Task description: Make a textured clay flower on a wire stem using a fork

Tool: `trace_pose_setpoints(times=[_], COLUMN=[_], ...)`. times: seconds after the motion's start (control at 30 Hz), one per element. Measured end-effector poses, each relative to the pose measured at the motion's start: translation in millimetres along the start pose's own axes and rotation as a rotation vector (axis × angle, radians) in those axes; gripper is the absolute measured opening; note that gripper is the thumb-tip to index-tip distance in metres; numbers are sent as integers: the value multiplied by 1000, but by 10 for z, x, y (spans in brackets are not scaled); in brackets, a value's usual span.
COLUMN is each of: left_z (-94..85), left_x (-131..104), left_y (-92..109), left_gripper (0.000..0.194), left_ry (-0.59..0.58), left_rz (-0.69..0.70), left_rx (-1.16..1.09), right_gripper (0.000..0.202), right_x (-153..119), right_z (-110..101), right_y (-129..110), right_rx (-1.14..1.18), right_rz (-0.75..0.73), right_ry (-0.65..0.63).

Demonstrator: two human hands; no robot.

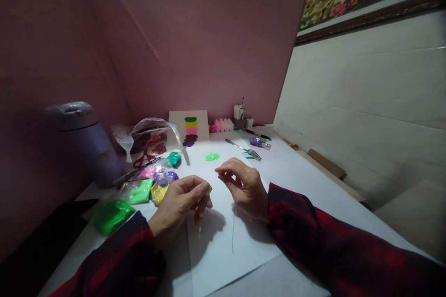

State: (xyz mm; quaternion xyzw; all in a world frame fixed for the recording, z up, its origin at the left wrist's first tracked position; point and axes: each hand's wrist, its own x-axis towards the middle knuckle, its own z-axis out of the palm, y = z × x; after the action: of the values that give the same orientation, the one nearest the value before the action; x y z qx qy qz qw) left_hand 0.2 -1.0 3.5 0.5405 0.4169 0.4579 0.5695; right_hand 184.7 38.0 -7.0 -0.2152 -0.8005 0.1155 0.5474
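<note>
hovering over white paper [212, 264], a yellow bit [209, 190] is being pinched by the left hand [186, 199]; the right hand [245, 188] is being curled, contents unclear.

Your white table [306, 181] carries a sheet of paper [223, 264] near you, a bottle [88, 148] and colourful packets [141, 191] to your left, and, farther back, a fork [243, 149], a black pen [258, 135] and a row of small pots [223, 125].

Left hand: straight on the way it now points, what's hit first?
Likely the right hand, across a visible gap from the left hand; depth is unclear from this single view, so it could pass by.
</note>
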Motion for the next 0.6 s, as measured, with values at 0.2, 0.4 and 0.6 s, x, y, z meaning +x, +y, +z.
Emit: trace_pose_setpoints(times=[0.2, 0.4, 0.6], left_z=[0, -21, -16], left_x=[-5, -6, 11], left_y=[13, -5, -7], left_gripper=[37, 36, 42], left_ry=[11, 24, 56], left_rz=[-5, -9, -7], left_rx=[-27, -36, -104], right_gripper=[14, 13, 12], right_x=[5, 11, 17], right_z=[2, 4, 4], right_y=[-9, -12, -22], right_rx=[6, 17, 24], right_rz=[59, 82, 96], right_ry=[78, 149, 164])
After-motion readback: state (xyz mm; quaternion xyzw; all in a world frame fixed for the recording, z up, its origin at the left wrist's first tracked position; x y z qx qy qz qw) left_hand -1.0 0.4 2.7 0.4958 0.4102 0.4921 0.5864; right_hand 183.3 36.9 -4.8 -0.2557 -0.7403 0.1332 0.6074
